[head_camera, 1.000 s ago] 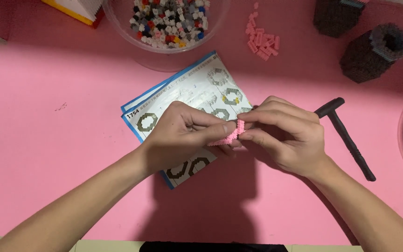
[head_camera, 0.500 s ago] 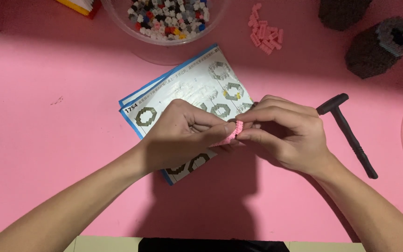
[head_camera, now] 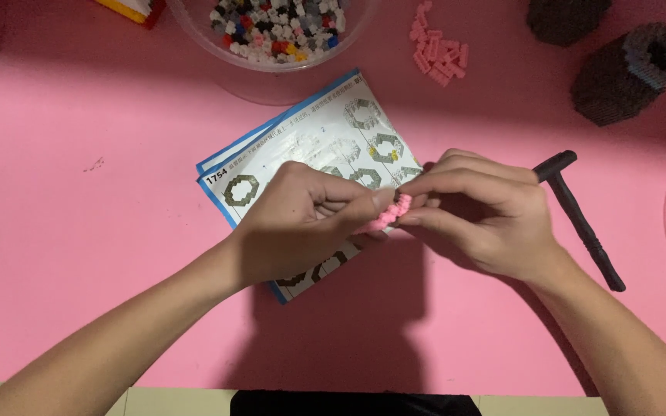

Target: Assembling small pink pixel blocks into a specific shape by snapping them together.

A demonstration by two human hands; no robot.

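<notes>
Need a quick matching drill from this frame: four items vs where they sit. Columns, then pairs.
1. pink piece
2. black tool
3. bowl of bricks
4. loose pink bricks

A. top edge, left of centre
B. pinched between both hands
C. on the mat, right of the right hand
D. top, right of the bowl

Pairs: 1-B, 2-C, 3-A, 4-D

A small pink brick piece (head_camera: 391,213), a short strip of tiny joined blocks with a bumpy, studded edge, is held above a printed instruction sheet (head_camera: 302,146). It sits pinched between the fingertips of the left hand (head_camera: 298,223) and the right hand (head_camera: 487,212), tilted slightly. Most of it is hidden by the fingers.
</notes>
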